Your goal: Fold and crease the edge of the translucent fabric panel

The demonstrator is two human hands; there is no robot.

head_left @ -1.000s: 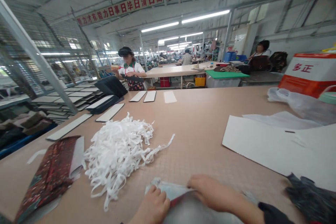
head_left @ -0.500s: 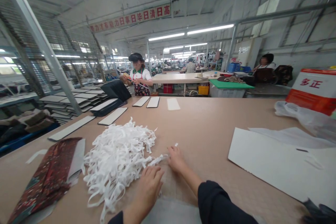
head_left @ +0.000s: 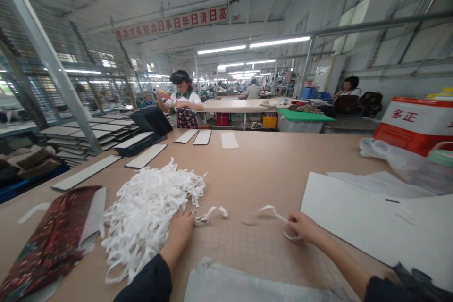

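Observation:
A tangled heap of white fabric strips (head_left: 148,212) lies on the brown-covered table (head_left: 262,165), left of centre. My left hand (head_left: 181,230) is at the heap's right edge, its fingers curled into the strips and the fingertips hidden. Beside its thumb, a few strip ends trail to the right over the table. Well to the right, my right hand (head_left: 300,227) is closed on a single white strip (head_left: 274,211), which reaches left from the fingers and also loops below them. Between the hands a small pale blur shows on the table.
Dark red patterned fabric (head_left: 53,240) lies at left. White-faced panels (head_left: 146,156) line the far left edge. A large white board (head_left: 368,217) and a clear plastic bag (head_left: 385,151) are at right. Translucent sheeting (head_left: 240,285) lies nearest me. A co-worker (head_left: 184,101) stands beyond the table.
My hands have moved apart. My right hand has drawn a white strip to the right, while my left hand has shifted left onto the heap's edge. The view has turned slightly right.

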